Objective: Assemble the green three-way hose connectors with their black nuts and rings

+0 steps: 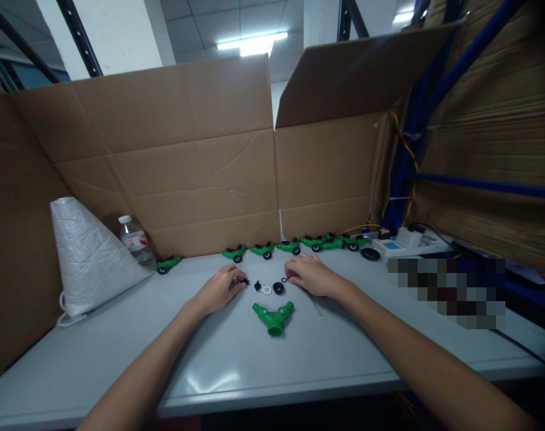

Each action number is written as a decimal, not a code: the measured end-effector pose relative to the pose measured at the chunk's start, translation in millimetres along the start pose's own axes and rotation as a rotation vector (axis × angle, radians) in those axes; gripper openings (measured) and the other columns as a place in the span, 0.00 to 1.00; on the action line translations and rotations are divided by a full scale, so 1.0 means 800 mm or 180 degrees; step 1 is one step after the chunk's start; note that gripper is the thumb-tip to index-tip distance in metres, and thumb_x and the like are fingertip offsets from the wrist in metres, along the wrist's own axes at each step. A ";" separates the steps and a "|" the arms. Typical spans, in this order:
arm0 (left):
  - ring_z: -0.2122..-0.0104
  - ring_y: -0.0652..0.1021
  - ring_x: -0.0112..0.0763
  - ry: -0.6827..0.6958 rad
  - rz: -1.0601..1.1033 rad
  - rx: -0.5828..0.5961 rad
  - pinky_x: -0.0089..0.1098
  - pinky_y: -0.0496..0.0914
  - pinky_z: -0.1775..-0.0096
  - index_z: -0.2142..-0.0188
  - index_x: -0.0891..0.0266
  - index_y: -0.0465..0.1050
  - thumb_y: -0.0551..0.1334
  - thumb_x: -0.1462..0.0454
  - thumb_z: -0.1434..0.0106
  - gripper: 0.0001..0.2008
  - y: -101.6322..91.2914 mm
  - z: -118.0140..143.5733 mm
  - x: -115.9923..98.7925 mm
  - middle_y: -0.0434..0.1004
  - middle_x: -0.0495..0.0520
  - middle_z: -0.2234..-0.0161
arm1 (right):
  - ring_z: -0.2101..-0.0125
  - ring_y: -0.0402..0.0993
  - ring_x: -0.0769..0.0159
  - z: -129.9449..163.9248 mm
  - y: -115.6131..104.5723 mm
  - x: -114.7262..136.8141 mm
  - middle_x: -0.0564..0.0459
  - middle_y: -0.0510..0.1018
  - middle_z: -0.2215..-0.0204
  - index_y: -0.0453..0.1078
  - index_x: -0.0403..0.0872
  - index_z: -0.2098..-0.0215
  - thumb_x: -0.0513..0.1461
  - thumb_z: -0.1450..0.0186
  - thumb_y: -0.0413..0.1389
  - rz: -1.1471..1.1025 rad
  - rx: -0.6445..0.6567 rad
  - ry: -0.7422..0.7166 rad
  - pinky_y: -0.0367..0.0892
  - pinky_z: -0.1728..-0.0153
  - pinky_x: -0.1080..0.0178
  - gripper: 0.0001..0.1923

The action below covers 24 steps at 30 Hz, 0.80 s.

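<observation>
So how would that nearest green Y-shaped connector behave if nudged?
The green Y-shaped connector looks like molded plastic, so probably stiff and fairly light. Its splayed branches would likely resist rolling; it may slide on the smooth, shiny tabletop.

one head-worn camera looks forward and down across the table (321, 362).
</observation>
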<state>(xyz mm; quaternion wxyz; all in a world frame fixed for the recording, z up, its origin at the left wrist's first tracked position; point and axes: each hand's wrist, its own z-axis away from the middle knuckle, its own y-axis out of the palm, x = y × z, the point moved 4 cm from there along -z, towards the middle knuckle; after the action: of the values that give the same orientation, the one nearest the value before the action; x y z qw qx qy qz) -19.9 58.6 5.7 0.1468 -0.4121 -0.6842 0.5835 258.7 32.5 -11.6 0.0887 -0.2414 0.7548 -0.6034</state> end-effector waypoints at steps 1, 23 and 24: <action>0.54 0.77 0.41 0.0003 0.0003 -0.0003 0.38 0.72 0.49 0.52 0.59 0.78 0.59 0.57 0.26 0.12 0.000 0.000 0.000 0.75 0.58 0.55 | 0.51 0.69 0.54 0.000 0.000 0.001 0.49 0.80 0.56 0.75 0.49 0.59 0.37 0.29 0.60 -0.0019 -0.0011 -0.0014 0.55 0.53 0.56 0.02; 0.56 0.77 0.39 0.0075 0.0000 -0.0075 0.36 0.72 0.52 0.51 0.58 0.78 0.59 0.57 0.26 0.12 0.005 0.000 0.010 0.74 0.57 0.56 | 0.49 0.71 0.55 0.001 0.000 0.004 0.51 0.82 0.53 0.68 0.53 0.40 0.27 0.34 0.56 -0.0636 0.0009 -0.0160 0.57 0.47 0.55 0.27; 0.56 0.77 0.39 0.0067 -0.0004 -0.0081 0.36 0.72 0.52 0.51 0.58 0.78 0.59 0.57 0.26 0.12 0.005 0.000 0.010 0.74 0.57 0.56 | 0.49 0.71 0.55 0.001 0.000 0.004 0.51 0.82 0.53 0.67 0.53 0.39 0.27 0.34 0.56 -0.0632 0.0001 -0.0156 0.58 0.47 0.55 0.27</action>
<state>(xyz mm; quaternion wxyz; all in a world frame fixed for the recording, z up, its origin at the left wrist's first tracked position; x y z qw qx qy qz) -23.2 64.6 -0.5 0.1491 -0.4196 -0.6902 0.5703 256.4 30.2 -11.5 0.0470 -0.3297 0.7247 -0.6032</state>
